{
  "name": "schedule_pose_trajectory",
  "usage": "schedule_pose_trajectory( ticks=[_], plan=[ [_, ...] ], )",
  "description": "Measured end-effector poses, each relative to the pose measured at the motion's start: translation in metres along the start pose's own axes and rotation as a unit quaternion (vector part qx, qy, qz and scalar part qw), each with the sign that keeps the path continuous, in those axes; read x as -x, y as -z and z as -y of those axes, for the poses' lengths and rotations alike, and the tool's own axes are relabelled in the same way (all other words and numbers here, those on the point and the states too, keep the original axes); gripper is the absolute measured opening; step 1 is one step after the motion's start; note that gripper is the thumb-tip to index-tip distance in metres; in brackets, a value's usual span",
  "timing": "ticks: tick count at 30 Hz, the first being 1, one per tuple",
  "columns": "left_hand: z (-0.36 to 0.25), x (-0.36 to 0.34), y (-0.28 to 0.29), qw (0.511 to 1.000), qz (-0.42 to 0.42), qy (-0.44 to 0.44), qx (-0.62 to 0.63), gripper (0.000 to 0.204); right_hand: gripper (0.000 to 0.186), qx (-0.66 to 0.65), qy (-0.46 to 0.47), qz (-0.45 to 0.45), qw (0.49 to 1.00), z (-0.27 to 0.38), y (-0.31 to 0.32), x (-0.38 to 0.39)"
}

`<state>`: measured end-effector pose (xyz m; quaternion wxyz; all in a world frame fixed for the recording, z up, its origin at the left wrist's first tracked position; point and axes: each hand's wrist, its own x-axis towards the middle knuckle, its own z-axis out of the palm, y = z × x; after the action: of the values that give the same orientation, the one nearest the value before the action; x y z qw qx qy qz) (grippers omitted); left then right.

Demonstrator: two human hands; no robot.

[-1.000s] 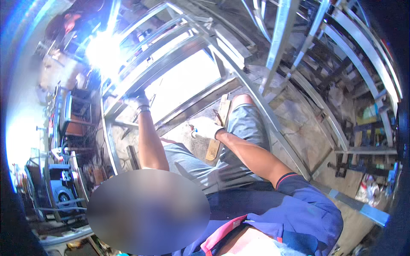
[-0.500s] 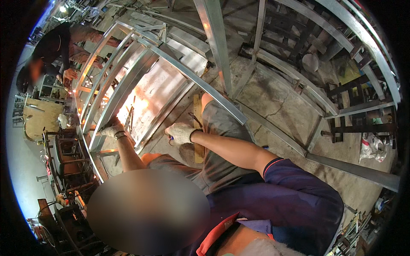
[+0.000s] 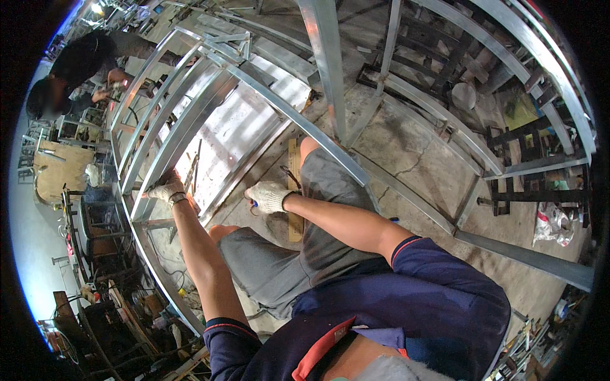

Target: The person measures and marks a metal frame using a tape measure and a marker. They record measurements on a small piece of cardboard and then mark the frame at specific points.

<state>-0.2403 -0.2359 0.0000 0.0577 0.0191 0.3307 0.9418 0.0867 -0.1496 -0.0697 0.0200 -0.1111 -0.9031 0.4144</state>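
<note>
My left hand (image 3: pixel 168 190), in a pale knitted glove, is closed around a bar near the near-left corner of a silvery metal frame (image 3: pixel 286 114) made of square tubes. To its right, my right hand (image 3: pixel 269 196), gloved alike, is held in front of my knee with curled fingers. A bit of blue and a thin curved brownish piece show at those fingertips; I cannot make out what they belong to. Across the frame at the far left, a co-worker bends down, with a hand (image 3: pixel 101 95) near the frame's far bars, holding a thin dark tool.
A pale sheet (image 3: pixel 235 120) lies beneath the frame, with thin dark rods (image 3: pixel 194 162) by it. An upright metal post (image 3: pixel 325 70) stands ahead. A larger tube frame (image 3: pixel 438 120) fills the right. A yellowish strip (image 3: pixel 295 219) lies by my knee. Cluttered scrap (image 3: pixel 127 317) sits lower left.
The bright sparks and orange glow at the frame's left side have gone out. The co-worker's hand has drawn back from the bars. My hands have stayed nearly in place.
</note>
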Motion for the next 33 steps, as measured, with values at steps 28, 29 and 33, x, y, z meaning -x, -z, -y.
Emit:
schedule_pose_trajectory(
  ticks=[28, 29, 33],
  plan=[
    [0.001, -0.004, 0.007, 0.999, -0.012, -0.013, -0.028, 0.116, 0.022, 0.01, 0.013, 0.016, 1.0, -0.001, -0.001, -0.001],
    [0.002, -0.004, 0.006, 0.999, -0.012, -0.015, -0.028, 0.116, 0.023, 0.008, 0.01, 0.026, 1.0, -0.001, 0.0, 0.0],
    [0.001, 0.0, 0.005, 1.0, -0.008, -0.01, -0.023, 0.115, 0.025, 0.001, 0.011, 0.021, 1.0, -0.002, -0.002, 0.001]
  ],
)
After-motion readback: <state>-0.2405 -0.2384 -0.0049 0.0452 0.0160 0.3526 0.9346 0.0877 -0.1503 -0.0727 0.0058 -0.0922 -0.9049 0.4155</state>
